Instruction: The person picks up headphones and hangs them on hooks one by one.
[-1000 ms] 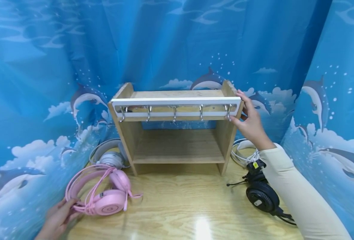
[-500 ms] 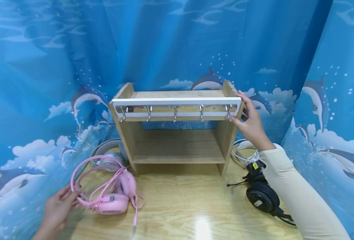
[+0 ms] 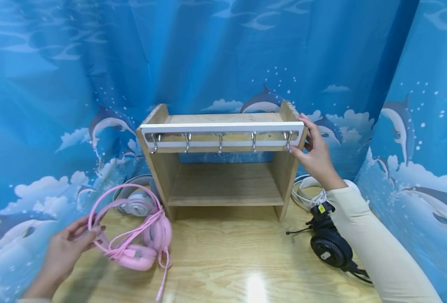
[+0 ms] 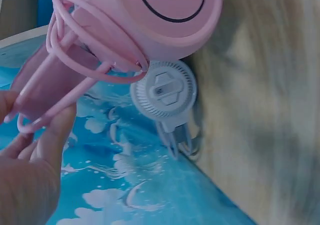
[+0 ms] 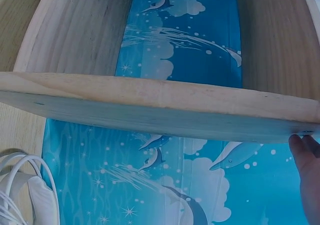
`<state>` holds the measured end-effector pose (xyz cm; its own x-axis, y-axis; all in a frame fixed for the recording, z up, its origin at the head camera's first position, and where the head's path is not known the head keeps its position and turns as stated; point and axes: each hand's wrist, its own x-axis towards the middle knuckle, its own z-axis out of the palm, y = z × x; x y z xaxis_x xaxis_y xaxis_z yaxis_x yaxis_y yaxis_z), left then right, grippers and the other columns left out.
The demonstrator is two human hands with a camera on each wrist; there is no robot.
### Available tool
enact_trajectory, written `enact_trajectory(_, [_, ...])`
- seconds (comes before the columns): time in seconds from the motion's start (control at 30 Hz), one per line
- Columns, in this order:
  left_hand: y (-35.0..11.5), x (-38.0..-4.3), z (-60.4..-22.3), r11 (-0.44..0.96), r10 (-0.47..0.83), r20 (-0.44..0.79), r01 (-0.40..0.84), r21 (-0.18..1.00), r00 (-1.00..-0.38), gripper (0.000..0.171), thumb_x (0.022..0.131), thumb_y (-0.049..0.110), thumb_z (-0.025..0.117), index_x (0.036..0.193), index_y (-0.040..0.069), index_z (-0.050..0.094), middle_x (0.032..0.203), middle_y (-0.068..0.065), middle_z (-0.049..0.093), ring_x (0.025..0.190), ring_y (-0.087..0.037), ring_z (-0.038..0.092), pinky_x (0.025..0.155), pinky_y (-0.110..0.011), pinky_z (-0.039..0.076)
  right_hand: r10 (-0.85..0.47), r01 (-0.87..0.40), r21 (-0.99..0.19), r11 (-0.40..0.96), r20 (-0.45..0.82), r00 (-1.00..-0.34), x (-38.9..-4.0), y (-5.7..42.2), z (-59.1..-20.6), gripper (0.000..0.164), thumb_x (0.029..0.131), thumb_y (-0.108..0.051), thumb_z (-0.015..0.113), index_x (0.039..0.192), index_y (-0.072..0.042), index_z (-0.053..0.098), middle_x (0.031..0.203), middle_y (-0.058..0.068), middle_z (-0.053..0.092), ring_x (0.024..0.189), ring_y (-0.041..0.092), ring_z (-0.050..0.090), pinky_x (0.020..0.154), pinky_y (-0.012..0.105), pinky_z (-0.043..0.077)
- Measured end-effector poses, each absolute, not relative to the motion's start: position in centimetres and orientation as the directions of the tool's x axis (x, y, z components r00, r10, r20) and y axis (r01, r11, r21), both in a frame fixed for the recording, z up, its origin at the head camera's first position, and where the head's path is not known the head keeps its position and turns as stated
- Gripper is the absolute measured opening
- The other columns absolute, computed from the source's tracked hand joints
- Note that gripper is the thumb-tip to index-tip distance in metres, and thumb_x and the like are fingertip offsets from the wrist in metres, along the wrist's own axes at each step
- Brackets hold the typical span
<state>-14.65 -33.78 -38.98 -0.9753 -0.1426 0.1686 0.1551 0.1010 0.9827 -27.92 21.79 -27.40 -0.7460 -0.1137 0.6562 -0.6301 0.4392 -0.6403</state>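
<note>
My left hand [image 3: 62,252] pinches the headband of a pink headset [image 3: 159,233] at the lower left. Its pink cable is bundled round the headband, with a loose end hanging down. In the left wrist view, a pink ear cup [image 4: 170,15] lies beyond the fingers. At the right, my right hand [image 3: 316,158] grips the upper front corner of a wooden shelf [image 3: 223,185], thumb by the end of its white hook rail [image 3: 204,125]. Fingertips [image 5: 302,152] touch the side panel [image 5: 160,100] in the right wrist view. Several metal hooks on the rail hang bare.
A grey-white headset [image 3: 139,204] lies left of the shelf, partly behind the pink one. To the right are a white headset [image 3: 307,185] with coiled cable and a black headset [image 3: 331,248] beside my sleeve. Blue dolphin-print curtains [image 3: 223,50] enclose the wooden table [image 3: 223,252].
My left hand has raised and turned the pink headset, so its headband stands more upright and its cable end dangles toward the table's front. The right hand stays on the shelf corner.
</note>
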Motion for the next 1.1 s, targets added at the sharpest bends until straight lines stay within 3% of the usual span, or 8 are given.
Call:
enact_trajectory(0.17, [-33.8, -14.7, -37.3, 0.365, -0.119, 0.131, 0.079, 0.928, -0.984, 0.054, 0.093, 0.017, 0.064, 0.142, 0.005, 0.043, 0.099, 0.023, 0.067, 0.083, -0.005, 0.069, 0.069, -0.025, 0.056, -0.119, -0.626, -0.642, 0.444, 0.650, -0.751, -27.9, 21.7, -27.4, 0.070, 0.088, 0.006, 0.062, 0.148, -0.005, 0.028, 0.159, 0.002, 0.018, 0.139, 0.036, 0.031, 0.105, 0.055, 0.035])
enact_trajectory(0.27, [-33.5, -14.8, -36.5, 0.522, -0.105, 0.122, 0.050, 0.851, -0.987, 0.066, 0.094, 0.026, 0.062, 0.144, -0.006, 0.034, 0.102, 0.020, 0.068, 0.085, 0.000, 0.067, 0.069, -0.023, 0.056, -0.117, -0.624, -0.648, 0.438, 0.647, -0.754, -27.8, 21.6, -27.4, 0.069, 0.088, 0.007, 0.063, 0.148, -0.004, 0.028, 0.159, 0.003, 0.018, 0.139, 0.036, 0.031, 0.106, 0.055, 0.034])
enact_trajectory(0.37, [-33.1, -14.9, -35.8, 0.557, -0.065, 0.147, 0.086, 0.826, -0.987, 0.065, 0.094, 0.026, 0.062, 0.142, -0.009, 0.034, 0.108, 0.015, 0.068, 0.087, 0.003, 0.066, 0.069, -0.023, 0.056, -0.116, -0.626, -0.646, 0.437, 0.650, -0.751, -27.8, 21.6, -27.5, 0.069, 0.088, 0.007, 0.063, 0.147, -0.004, 0.029, 0.159, 0.003, 0.019, 0.139, 0.036, 0.031, 0.106, 0.055, 0.034])
enact_trajectory(0.53, [-32.6, -15.2, -34.9, 0.532, 0.007, 0.234, 0.202, 0.823, -0.972, 0.057, 0.095, 0.015, 0.060, 0.142, -0.008, 0.036, 0.109, 0.024, 0.063, 0.090, 0.002, 0.066, 0.071, -0.022, 0.055, -0.118, -0.636, -0.629, 0.448, 0.663, -0.739, -27.9, 21.6, -27.5, 0.067, 0.088, 0.007, 0.063, 0.146, -0.003, 0.030, 0.159, 0.005, 0.020, 0.138, 0.036, 0.032, 0.106, 0.055, 0.034])
enact_trajectory(0.67, [-32.4, -15.6, -34.1, 0.528, 0.027, 0.305, 0.272, 0.804, -0.952, 0.050, 0.095, 0.009, 0.059, 0.142, 0.001, 0.043, 0.109, 0.027, 0.062, 0.088, 0.002, 0.066, 0.071, -0.016, 0.054, -0.116, -0.638, -0.623, 0.453, 0.668, -0.735, -28.0, 21.6, -27.4, 0.066, 0.088, 0.007, 0.063, 0.145, -0.002, 0.031, 0.158, 0.006, 0.020, 0.138, 0.037, 0.033, 0.106, 0.056, 0.034])
enact_trajectory(0.93, [-31.7, -16.5, -33.0, 0.504, 0.021, 0.322, 0.288, 0.814, -0.947, 0.045, 0.095, 0.010, 0.060, 0.138, 0.008, 0.050, 0.110, 0.030, 0.060, 0.089, 0.004, 0.065, 0.072, -0.014, 0.053, -0.113, -0.631, -0.624, 0.460, 0.664, -0.739, -27.9, 21.7, -27.4, 0.066, 0.088, 0.006, 0.063, 0.145, -0.001, 0.030, 0.158, 0.007, 0.020, 0.138, 0.037, 0.033, 0.107, 0.055, 0.033])
enact_trajectory(1.1, [-31.4, -17.3, -32.2, 0.218, 0.059, 0.313, 0.318, 0.923, -0.948, 0.037, 0.094, 0.003, 0.058, 0.129, 0.014, 0.059, 0.109, 0.017, 0.068, 0.086, -0.005, 0.069, 0.070, -0.021, 0.055, -0.112, -0.632, -0.626, 0.457, 0.664, -0.739, -27.8, 21.7, -27.4, 0.066, 0.088, 0.006, 0.063, 0.145, -0.001, 0.030, 0.158, 0.007, 0.020, 0.137, 0.037, 0.033, 0.107, 0.056, 0.033])
